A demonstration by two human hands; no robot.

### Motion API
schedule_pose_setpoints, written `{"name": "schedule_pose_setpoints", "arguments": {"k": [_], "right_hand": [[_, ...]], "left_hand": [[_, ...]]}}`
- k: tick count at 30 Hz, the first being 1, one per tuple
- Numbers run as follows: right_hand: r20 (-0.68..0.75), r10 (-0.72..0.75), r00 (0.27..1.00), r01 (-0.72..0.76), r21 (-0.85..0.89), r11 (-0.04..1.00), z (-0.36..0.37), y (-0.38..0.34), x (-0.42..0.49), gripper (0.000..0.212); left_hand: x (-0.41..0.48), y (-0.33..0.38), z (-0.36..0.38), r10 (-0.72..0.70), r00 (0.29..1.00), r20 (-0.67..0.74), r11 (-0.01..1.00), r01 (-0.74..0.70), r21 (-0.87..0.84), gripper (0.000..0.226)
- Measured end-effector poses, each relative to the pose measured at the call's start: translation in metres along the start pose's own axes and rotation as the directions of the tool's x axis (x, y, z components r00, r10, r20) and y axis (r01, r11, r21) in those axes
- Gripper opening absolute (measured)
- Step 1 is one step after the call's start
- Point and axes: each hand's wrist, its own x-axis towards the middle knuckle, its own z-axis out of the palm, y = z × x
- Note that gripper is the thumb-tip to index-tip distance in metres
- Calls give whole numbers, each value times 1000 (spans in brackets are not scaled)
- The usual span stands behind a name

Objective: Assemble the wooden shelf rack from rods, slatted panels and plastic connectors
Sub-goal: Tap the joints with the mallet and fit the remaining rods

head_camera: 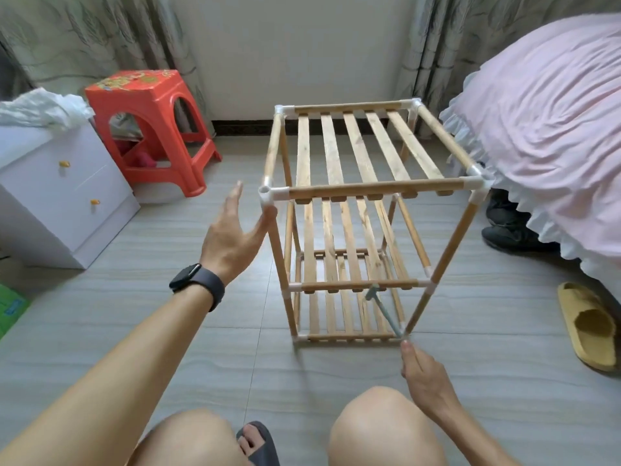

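The rack (369,190) stands on the floor at the person's twelve o'clock with three slatted shelves in place, so it looks nearly finished. The left hand (232,230) is spread beside the top corner connector (268,195). The right hand (425,375) pinches a hammer (383,311) by its handle, likely for final taps.

Matt wooden rack (349,190), white plastic connectors (268,196), glossy red plastic stool (148,105), smooth floor tiles (201,331)
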Motion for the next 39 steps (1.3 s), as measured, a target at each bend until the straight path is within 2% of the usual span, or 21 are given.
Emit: {"name": "schedule_pose_setpoints", "arguments": {"k": [2,5,8,13,15,18,21,26,31,34,37,39], "right_hand": [[-23,78,997,-78,11,997,-2,22,-3,49],[-55,186,981,-185,25,982,1,52,-6,47],[-92,278,956,-270,92,959,7,75,-4,49],[-86,501,861,-446,345,826,20,94,15,47],[-66,563,824,-483,439,758,20,93,28,44],[-60,596,801,-494,498,713,16,87,53,45],[-88,598,796,-472,528,706,9,79,82,45],[-162,576,801,-411,551,726,-1,61,126,43],[-250,486,837,-376,383,844,2,43,138,46],[-319,425,847,-311,350,884,-6,34,136,47],[-361,331,872,-204,345,916,-18,20,129,49],[-354,285,891,-157,348,924,-22,6,126,50]], "left_hand": [[-10,-27,7,-108,988,114,994,108,5,87],[-27,-59,27,-258,930,261,961,274,-26,78],[-39,-75,53,-327,878,350,929,367,-53,73],[-53,-93,101,-392,798,457,890,456,-32,76],[-58,-101,120,-388,778,493,891,453,-13,68],[-62,-111,145,-385,761,522,901,433,32,53],[-67,-115,159,-404,765,501,897,439,52,49],[-73,-124,169,-381,838,391,923,369,108,48],[-72,-126,171,-361,879,311,933,334,138,44],[-70,-122,167,-349,904,246,937,336,94,39],[-60,-108,155,-361,921,149,931,364,4,52],[-49,-92,145,-412,904,112,902,422,-85,59]]}}
